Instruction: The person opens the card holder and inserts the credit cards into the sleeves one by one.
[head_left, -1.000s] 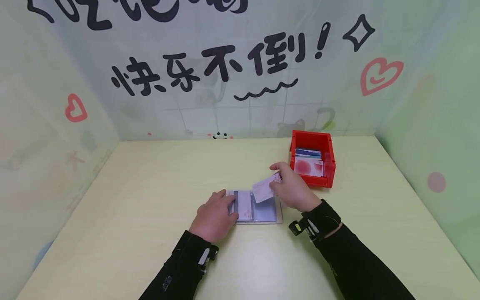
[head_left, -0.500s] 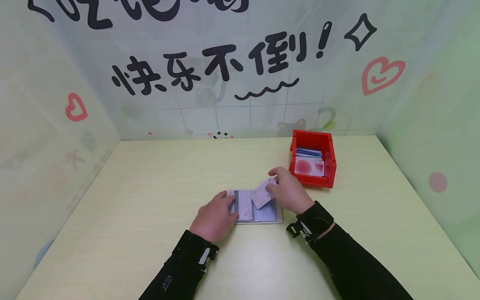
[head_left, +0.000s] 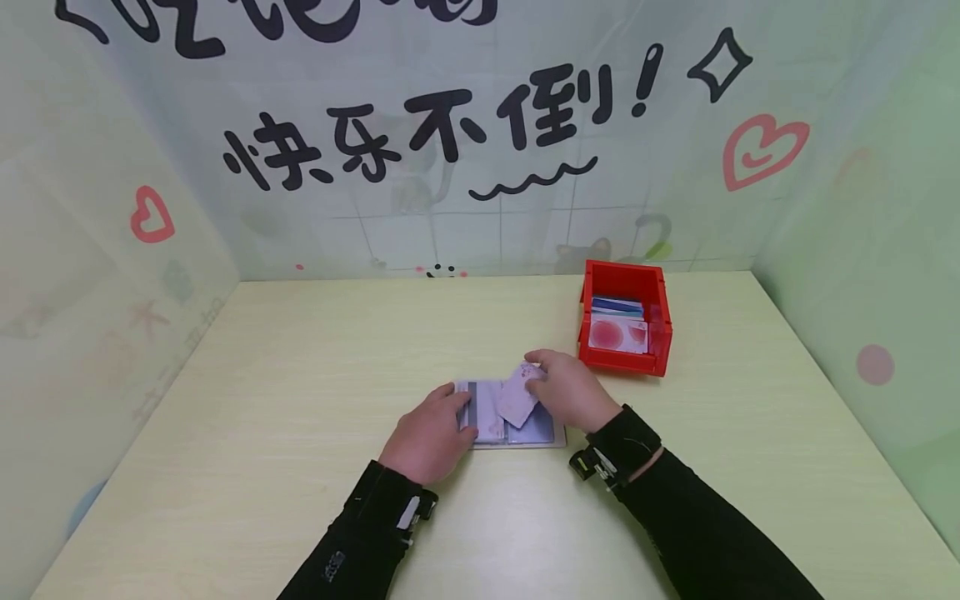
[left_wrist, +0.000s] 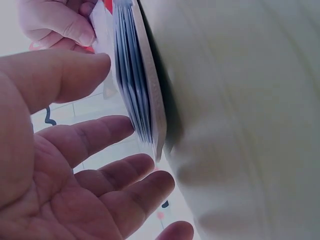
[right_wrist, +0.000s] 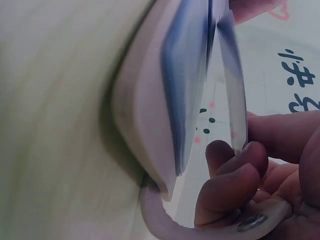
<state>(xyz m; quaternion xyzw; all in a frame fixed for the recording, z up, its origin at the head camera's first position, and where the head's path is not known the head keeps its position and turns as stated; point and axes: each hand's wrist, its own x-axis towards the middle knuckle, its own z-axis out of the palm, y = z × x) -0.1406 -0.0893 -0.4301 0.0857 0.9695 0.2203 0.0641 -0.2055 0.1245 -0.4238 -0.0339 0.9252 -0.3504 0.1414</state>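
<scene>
Nearest are two black sleeves, wrists strapped with cameras. The left hand rests at the left side of the open card holder, its fingers loosely spread, gripping nothing firmly that I can make out. That light touch seems the first weak point: should it lift, the thick stack of clear pages, fanned a little at the edges, could spring up or the whole holder could slide across the table.

Beyond it, the right hand pinches a pale pink card by one corner between thumb and fingers, the gap closed to the card's thickness. The card hangs tilted over the middle fold, overlapping both pages; whether its lower corner touches plastic I cannot tell. Held so askew, it would likely catch on a pocket's rim and bend, or twist out of the fingers. The holder's strap (the one with a metal snap) curves under that same hand and could snag a finger, dragging the holder along.

Farther back stands the red box with more cards, near enough that a backward swing of the right elbow-side forearm seems harmless, though a forward knuckle might nudge it.
</scene>
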